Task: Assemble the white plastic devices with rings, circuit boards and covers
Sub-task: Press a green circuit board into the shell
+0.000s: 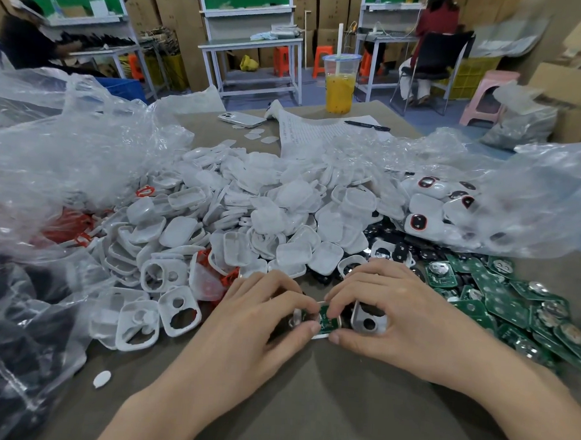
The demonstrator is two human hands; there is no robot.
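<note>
A cup (339, 87) of orange drink stands at the table's (306, 405) far edge. Near it lie a white phone (241, 119), face down, and a black pen (366, 125) on a paper sheet (307, 135). A pink stool (487, 95) stands beyond the right edge.

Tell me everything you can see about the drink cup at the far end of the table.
The cup is clear plastic and stands upright near the far edge of the table. It has a sealed film lid rimmed in blue, with a pale straw through it. Orange-yellow drink fills most of it. Only the table touches it.
</note>
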